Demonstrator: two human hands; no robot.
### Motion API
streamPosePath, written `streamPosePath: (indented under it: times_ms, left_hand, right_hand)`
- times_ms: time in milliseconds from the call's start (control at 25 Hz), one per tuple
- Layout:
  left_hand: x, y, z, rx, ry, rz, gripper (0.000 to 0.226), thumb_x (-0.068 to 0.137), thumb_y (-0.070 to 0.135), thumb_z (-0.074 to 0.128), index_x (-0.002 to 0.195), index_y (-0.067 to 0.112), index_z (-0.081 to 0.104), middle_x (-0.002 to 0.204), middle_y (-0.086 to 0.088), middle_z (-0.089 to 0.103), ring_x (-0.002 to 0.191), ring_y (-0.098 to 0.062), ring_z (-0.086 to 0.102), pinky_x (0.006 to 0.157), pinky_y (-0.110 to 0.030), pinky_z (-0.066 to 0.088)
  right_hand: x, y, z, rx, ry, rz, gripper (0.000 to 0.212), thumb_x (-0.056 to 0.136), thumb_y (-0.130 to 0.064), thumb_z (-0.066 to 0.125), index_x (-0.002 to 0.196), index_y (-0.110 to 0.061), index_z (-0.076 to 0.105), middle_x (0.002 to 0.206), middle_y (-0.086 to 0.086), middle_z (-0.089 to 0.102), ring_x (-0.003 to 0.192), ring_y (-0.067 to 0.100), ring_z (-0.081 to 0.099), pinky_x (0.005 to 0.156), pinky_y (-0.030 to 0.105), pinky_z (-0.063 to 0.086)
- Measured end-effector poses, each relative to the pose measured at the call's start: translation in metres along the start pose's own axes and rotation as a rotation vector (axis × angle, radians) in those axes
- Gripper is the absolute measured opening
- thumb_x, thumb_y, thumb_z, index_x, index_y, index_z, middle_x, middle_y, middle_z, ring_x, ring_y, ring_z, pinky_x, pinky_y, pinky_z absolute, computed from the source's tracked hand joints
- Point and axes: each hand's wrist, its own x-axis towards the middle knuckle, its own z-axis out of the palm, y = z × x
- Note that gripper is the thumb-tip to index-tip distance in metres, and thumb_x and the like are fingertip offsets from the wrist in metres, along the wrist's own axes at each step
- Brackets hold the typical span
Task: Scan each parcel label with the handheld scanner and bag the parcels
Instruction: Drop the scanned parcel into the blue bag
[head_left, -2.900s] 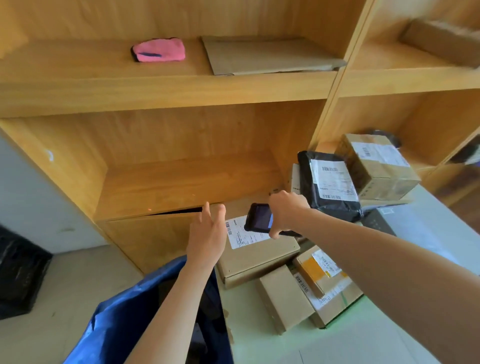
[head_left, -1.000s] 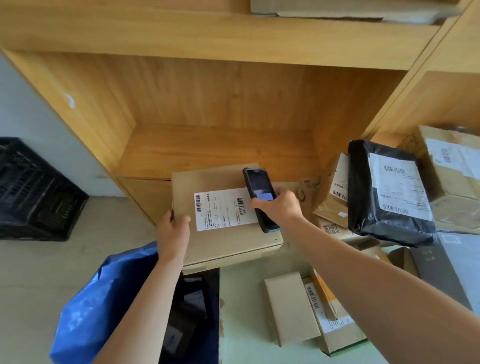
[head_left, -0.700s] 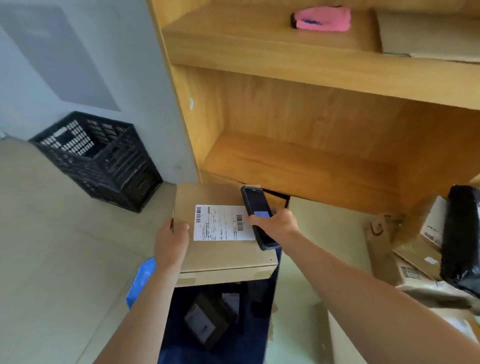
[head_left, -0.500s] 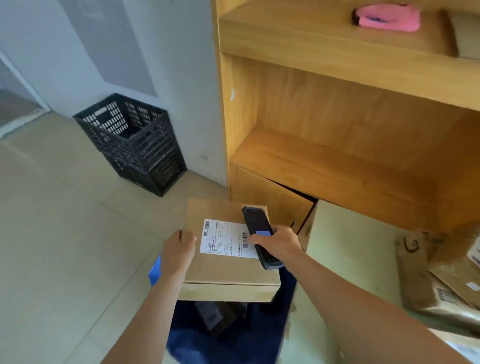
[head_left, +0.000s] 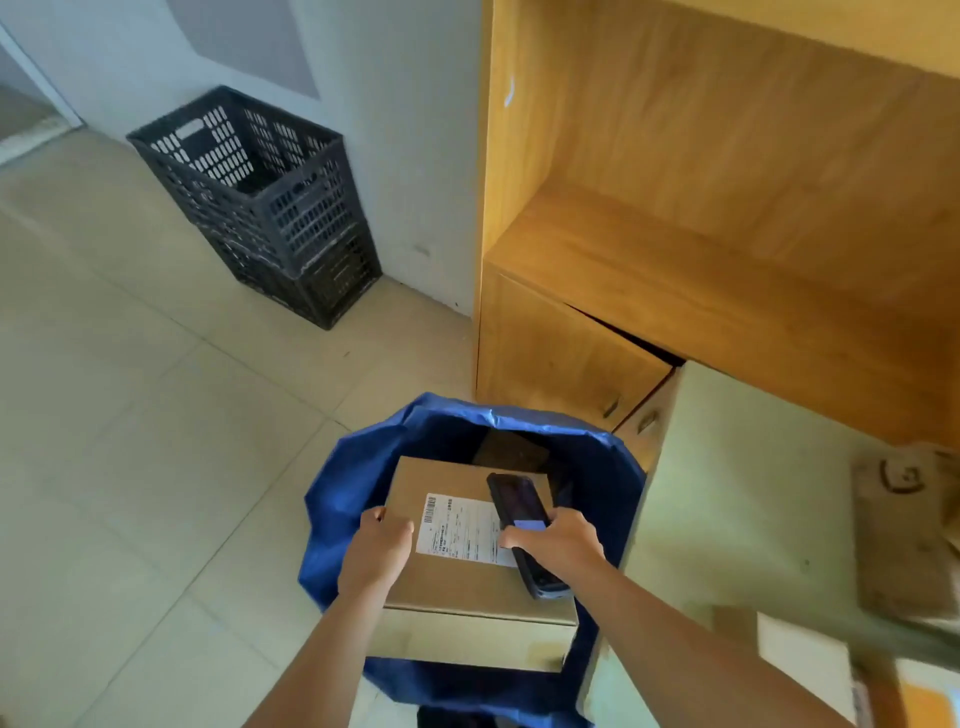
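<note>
While over blue bag (head_left: 353, 499): left hand (head_left: 382, 545) grips box (head_left: 467, 577) | right hand (head_left: 558, 538) clasps scanner (head_left: 511, 501)

A stack of black plastic crates (head_left: 270, 208) stands on the tiled floor (head_left: 130, 441) against a pale wall (head_left: 405, 130) — just beside a wooden shelving unit (head_left: 727, 234).

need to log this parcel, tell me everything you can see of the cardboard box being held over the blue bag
The cardboard box is a flat, plain brown carton with a white shipping label on its top face, a barcode at the label's left edge; the print is too small to read. It looks closed and undamaged. It is held roughly level in the open mouth of the blue bag. The left hand grips its left edge, and the right hand presses a dark handheld scanner against its top, over the label's right end.
</note>
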Motion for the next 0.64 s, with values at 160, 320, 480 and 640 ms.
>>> streamPosePath:
  times_ms: [160,320,480,640]
  left_hand:
    - [0.044,-0.013,0.036,0.091,-0.059,-0.036,0.049,0.077,0.037,0.043,0.124,0.025,0.05,0.107,-0.004,0.066,0.098,-0.029,0.06,0.092,-0.047,0.049]
    - [0.088,-0.025,0.065,0.175,-0.088,-0.041,0.054,0.086,0.035,0.048,0.139,0.024,0.042,0.117,-0.005,0.063,0.1,-0.029,0.059,0.091,-0.04,0.049]
    - [0.126,-0.056,0.09,0.23,-0.153,-0.103,0.055,0.09,0.035,0.053,0.142,0.02,0.043,0.125,-0.01,0.063,0.103,-0.031,0.06,0.093,-0.04,0.049]
    - [0.138,-0.076,0.099,0.388,0.061,0.128,0.072,0.093,0.034,0.055,0.155,0.014,0.023,0.161,-0.014,0.024,0.146,-0.038,0.023,0.117,-0.05,0.025]
  right_hand:
    - [0.052,0.009,0.02,0.02,-0.047,0.074,0.083,0.076,-0.048,0.082,0.143,-0.009,0.051,0.118,0.004,0.058,0.102,0.024,0.058,0.075,0.03,0.046]
    - [0.114,0.023,0.052,0.128,-0.036,0.155,0.095,0.072,-0.049,0.085,0.146,-0.004,0.048,0.142,0.013,0.054,0.125,0.031,0.056,0.09,0.034,0.049]
    - [0.152,0.046,0.08,0.198,-0.035,0.249,0.1,0.066,-0.052,0.088,0.144,-0.003,0.049,0.14,0.012,0.056,0.124,0.03,0.057,0.099,0.039,0.052]
    - [0.166,0.061,0.094,0.173,-0.054,0.269,0.097,0.066,-0.048,0.087,0.145,-0.005,0.05,0.142,0.01,0.055,0.126,0.03,0.056,0.09,0.032,0.051]
